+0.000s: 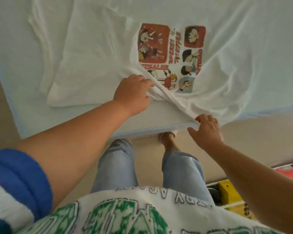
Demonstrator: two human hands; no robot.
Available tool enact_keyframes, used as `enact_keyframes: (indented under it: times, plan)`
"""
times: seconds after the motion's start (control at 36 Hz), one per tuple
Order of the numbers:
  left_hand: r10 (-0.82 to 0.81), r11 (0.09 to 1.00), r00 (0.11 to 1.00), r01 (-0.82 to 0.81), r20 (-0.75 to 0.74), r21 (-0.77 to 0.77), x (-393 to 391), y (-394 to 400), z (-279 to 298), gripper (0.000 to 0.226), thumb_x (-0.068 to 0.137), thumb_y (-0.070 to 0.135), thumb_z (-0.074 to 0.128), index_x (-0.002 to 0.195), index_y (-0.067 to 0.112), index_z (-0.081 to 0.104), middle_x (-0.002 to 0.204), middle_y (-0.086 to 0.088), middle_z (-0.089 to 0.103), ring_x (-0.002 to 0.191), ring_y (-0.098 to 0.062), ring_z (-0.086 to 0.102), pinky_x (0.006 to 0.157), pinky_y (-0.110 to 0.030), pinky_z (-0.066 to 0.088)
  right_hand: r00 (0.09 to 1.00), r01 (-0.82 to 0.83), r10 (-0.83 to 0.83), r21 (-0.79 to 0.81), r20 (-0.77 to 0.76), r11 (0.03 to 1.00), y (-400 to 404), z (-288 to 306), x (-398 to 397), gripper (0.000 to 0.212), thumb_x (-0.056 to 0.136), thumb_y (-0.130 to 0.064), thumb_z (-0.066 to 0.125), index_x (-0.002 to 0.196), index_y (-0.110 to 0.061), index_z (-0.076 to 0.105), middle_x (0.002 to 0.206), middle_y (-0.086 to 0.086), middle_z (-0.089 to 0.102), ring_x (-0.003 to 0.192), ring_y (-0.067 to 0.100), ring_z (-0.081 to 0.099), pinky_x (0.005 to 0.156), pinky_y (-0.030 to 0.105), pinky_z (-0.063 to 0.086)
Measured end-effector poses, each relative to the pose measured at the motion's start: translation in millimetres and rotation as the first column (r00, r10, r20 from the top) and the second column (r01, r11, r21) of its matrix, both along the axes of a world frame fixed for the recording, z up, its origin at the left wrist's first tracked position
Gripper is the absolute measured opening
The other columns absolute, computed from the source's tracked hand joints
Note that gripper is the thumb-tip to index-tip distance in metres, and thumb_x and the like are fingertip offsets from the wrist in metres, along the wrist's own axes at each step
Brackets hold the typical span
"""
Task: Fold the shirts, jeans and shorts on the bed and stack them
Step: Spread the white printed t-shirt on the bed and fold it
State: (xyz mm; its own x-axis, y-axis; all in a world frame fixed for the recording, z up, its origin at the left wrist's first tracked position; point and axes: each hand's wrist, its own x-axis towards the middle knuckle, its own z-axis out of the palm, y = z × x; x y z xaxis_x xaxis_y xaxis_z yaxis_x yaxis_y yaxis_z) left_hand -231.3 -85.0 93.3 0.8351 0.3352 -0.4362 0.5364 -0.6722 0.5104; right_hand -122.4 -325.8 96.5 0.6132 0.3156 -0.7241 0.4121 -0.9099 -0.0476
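The printed white shirt lies far of both hands, its near hem pinched by the left hand and by the nearer right hand.

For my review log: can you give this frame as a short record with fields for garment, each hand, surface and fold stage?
garment: white cartoon-print T-shirt, spread out, hem bunched
left hand: left hand grips the bunched hem
right hand: right hand pinches the fabric at the bed edge
surface: bed, white sheet
fold stage: not yet folded; no stack visible
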Motion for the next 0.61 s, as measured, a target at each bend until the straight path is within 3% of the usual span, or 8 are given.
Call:
enact_keyframes:
  times: [0.11,0.25,0.33,0.42,0.53,0.61]
  plan:
    - [-0.164,0.981,0.986,0.167,-0.037,0.094,34,-36,-18,0.048,0.082,0.018,0.056,0.130,0.020,0.051,0.130,-0.005,0.051,0.123,-0.026,0.040,0.101,-0.039,0.028,1.000,0.018,-0.018,0.023,0.011,1.000,-39,-23,20,0.051,0.081,-0.034,0.064,0.125,-0.014,0.047,0.127,0.008,0.044,0.120,0.027,0.037,0.100,0.038,0.032]
    - [-0.212,0.942,0.967,0.241,-0.144,0.233,59,-68,-40,0.044,0.079,0.025,0.062,0.122,0.023,0.055,0.117,-0.005,0.054,0.115,-0.028,0.043,0.095,-0.040,0.026,0.978,-0.183,0.174,0.069,0.110,0.981,-73,-54,49,0.055,0.073,-0.034,0.072,0.117,-0.012,0.049,0.122,0.010,0.044,0.114,0.031,0.038,0.094,0.037,0.031]
    - [-0.166,0.921,0.974,0.209,-0.155,0.328,68,-72,-43,0.031,0.079,0.032,0.063,0.109,0.023,0.062,0.106,-0.006,0.060,0.105,-0.029,0.049,0.091,-0.042,0.027,0.942,-0.304,0.283,0.105,0.179,0.947,-86,-67,63,0.050,0.069,-0.021,0.072,0.113,-0.009,0.051,0.116,0.014,0.048,0.108,0.033,0.042,0.093,0.037,0.024]
    - [-0.161,0.906,0.971,0.217,-0.178,0.364,73,-71,-41,0.027,0.081,0.036,0.062,0.104,0.024,0.065,0.101,-0.005,0.062,0.100,-0.029,0.053,0.091,-0.043,0.028,0.915,-0.383,0.346,0.179,0.209,0.906,-93,-73,77,0.039,0.069,-0.004,0.059,0.107,-0.008,0.055,0.106,0.014,0.053,0.100,0.034,0.047,0.092,0.040,0.028]
    - [-0.155,0.906,0.964,0.226,-0.215,0.358,78,-75,-31,0.028,0.080,0.040,0.063,0.103,0.025,0.067,0.100,-0.004,0.062,0.099,-0.029,0.053,0.094,-0.043,0.026,0.931,-0.364,0.330,0.307,0.157,0.879,-97,-67,93,0.025,0.072,0.000,0.055,0.096,-0.004,0.062,0.096,0.017,0.059,0.095,0.037,0.052,0.086,0.043,0.035]
    - [-0.157,0.904,0.962,0.231,-0.224,0.361,84,-81,-23,0.028,0.080,0.046,0.061,0.098,0.025,0.068,0.094,-0.003,0.061,0.092,-0.028,0.053,0.088,-0.041,0.027,0.970,-0.232,0.241,0.368,0.023,0.900,-98,-55,108,0.024,0.081,-0.009,0.049,0.101,-0.010,0.063,0.101,0.008,0.061,0.103,0.031,0.050,0.082,0.033,0.035]
